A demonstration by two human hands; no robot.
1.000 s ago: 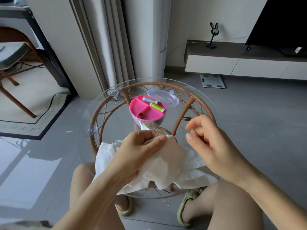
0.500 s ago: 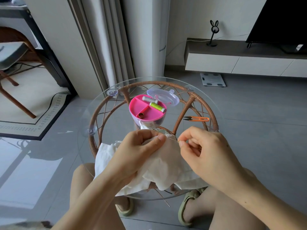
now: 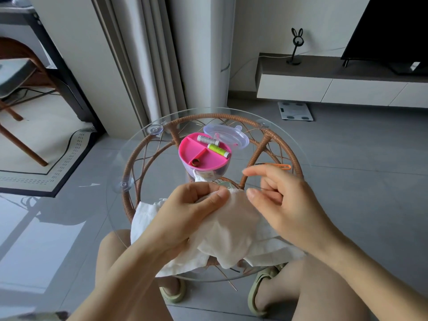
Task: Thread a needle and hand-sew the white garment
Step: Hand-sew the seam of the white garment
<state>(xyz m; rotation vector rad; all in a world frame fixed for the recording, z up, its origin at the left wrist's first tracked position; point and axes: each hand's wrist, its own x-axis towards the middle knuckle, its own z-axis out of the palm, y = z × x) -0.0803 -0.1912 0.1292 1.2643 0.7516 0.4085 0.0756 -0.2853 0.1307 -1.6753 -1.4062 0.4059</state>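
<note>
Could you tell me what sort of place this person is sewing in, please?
Most likely a home living room: a television stands on a low white cabinet, a bathroom scale lies on the tiled floor, and long curtains hang behind the glass table.

Left hand (image 3: 192, 212), right hand (image 3: 286, 205): curled grips.

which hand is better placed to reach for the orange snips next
Right, probably: the right hand hovers just in front of the orange snips, while the left hand grips the white garment and is farther away.
</note>
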